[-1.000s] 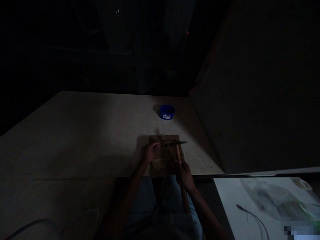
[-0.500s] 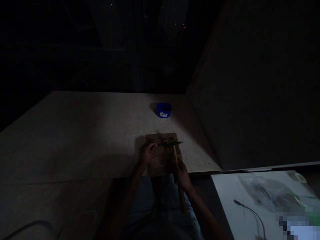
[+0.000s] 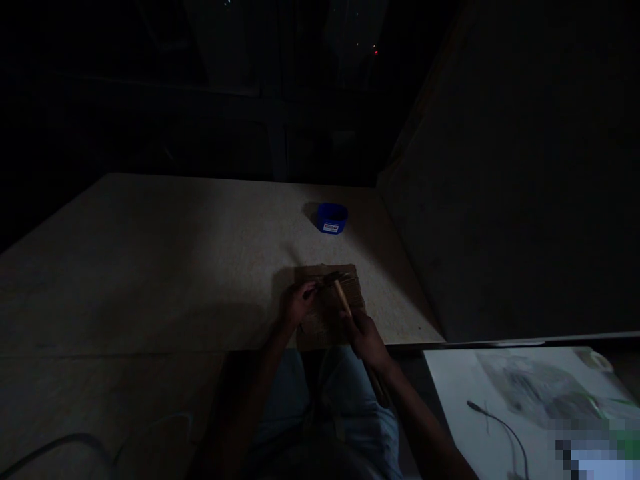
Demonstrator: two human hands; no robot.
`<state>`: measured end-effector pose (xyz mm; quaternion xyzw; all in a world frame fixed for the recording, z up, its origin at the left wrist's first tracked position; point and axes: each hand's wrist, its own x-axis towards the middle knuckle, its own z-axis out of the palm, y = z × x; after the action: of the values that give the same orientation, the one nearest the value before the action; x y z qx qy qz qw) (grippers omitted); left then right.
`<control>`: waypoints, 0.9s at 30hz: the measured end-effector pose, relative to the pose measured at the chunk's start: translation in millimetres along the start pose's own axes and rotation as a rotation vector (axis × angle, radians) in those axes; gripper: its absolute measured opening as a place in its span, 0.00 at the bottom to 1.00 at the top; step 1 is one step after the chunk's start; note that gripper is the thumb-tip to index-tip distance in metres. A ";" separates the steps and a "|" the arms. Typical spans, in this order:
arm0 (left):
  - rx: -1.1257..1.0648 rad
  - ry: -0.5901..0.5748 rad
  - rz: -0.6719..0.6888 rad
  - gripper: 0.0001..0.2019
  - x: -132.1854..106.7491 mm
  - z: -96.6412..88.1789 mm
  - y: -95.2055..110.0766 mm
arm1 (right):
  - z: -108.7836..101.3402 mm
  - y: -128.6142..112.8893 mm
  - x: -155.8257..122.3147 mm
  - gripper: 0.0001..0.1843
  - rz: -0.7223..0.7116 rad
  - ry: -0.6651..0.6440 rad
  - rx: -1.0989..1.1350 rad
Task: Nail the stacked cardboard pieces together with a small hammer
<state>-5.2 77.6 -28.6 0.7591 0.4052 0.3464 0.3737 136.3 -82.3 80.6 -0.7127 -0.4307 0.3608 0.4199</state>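
My right hand [image 3: 369,340] is wrapped round the wooden handle of a hammer [image 3: 343,297]. The hammer's dark head is over a brown corrugated piece, perhaps cardboard [image 3: 325,321], lying at the table's front edge. At the left side of that piece is my left hand [image 3: 299,303], its thumb and forefinger pinched close to the hammer head. Whatever sits between those fingertips is too dark and small to name. Farther back stands a blue plastic container [image 3: 331,219] with a white label; its inside is dark.
A pale wooden table [image 3: 210,267] spreads to the left, with a tall dark panel [image 3: 505,220] along its right side. At lower right, a white surface [image 3: 450,380] bears a clear plastic bag [image 3: 540,387] and a thin cable [image 3: 505,423]. The room is dim.
The hammer's head has shifted left, closer to my left fingers, and its handle now slants more. My left hand stays pinched at about the same place. The view has shifted slightly.
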 end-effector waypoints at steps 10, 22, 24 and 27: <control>0.020 -0.007 -0.096 0.13 0.6 -0.9 8.0 | 7.2 1.4 23.5 0.21 -0.001 -0.139 -0.163; -0.021 -0.022 -0.112 0.15 -0.1 3.1 4.8 | 4.3 4.4 23.0 0.26 -0.023 -0.112 -0.128; -0.011 -0.019 -0.116 0.15 -0.3 3.4 4.2 | 7.1 7.9 23.8 0.22 -0.002 -0.130 -0.139; -0.009 -0.009 -0.116 0.15 -0.4 4.1 3.0 | 8.3 9.7 24.1 0.20 -0.002 -0.132 -0.160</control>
<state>-0.9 74.8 -28.1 0.7342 0.4452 0.3224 0.3985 141.0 -60.5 64.9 -0.7182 -0.4855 0.3712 0.3325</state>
